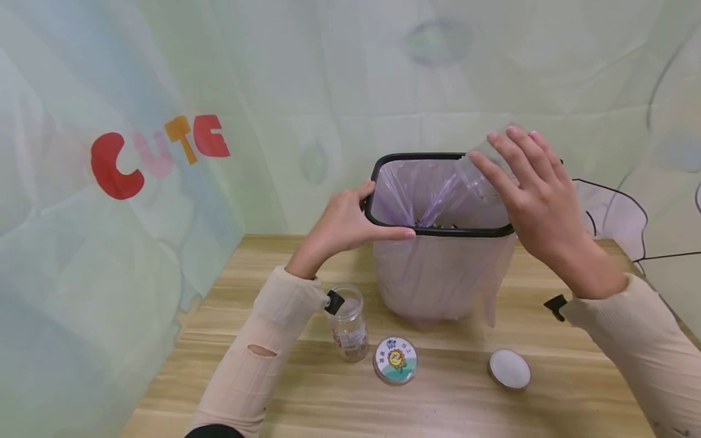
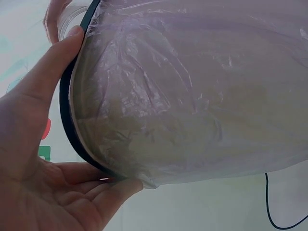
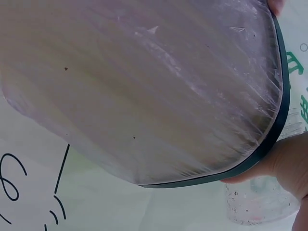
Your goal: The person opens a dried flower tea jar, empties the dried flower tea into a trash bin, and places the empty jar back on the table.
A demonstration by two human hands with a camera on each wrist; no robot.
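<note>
A waste bin with a black rim point(image 1: 465, 232) stands on the table, lined with a thin purple plastic bag point(image 1: 438, 280). My left hand point(image 1: 342, 222) grips the rim at its left corner, thumb along the front and fingers behind. Over the bin's right side, my right hand point(image 1: 539, 194) holds a clear plastic jar point(image 1: 482, 185), tilted with its mouth toward the bin's inside. Small specks cling inside this jar in the right wrist view. Some dark bits point(image 1: 438, 225) show low in the bin; most of its contents are hidden behind the front rim.
Left of the bin, a second clear jar point(image 1: 350, 331) stands upright without a lid. A round lid with a sunflower picture point(image 1: 395, 360) lies beside it. Farther right lies a plain whitish lid point(image 1: 510, 368). A printed cloth point(image 1: 306, 73) hangs behind the wooden table point(image 1: 438, 413).
</note>
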